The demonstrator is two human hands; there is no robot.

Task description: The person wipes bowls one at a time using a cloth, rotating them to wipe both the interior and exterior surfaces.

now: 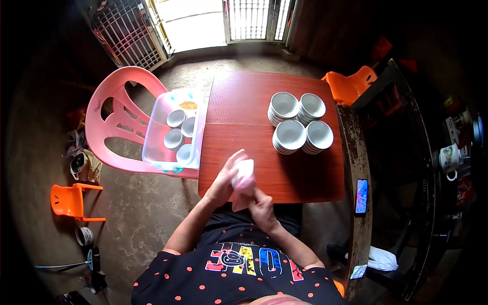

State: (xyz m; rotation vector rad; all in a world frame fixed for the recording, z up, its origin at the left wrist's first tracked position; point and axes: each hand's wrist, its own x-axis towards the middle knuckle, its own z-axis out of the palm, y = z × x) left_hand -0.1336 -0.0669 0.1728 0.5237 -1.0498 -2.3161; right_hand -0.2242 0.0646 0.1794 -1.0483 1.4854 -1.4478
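Note:
Over the near edge of the table, my left hand (221, 186) is curled around a small white bowl (246, 166), tilted and partly hidden by a pink cloth (245, 184). My right hand (263, 208) is closed on the cloth just below, and part of the cloth hangs down beneath the bowl. Both hands are close together and slightly blurred. Farther right on the table stand several stacks of white bowls (290, 134). To the left, a clear plastic tub (153, 133) holds more small white bowls (174, 138).
The tub rests on a pink chair (101, 140) against the left side of the red-brown table (231, 137). A phone (361, 197) lies on a wooden bench (349, 133) at the right. Small orange chairs (67, 202) stand on both sides. A doorway (195, 25) opens ahead.

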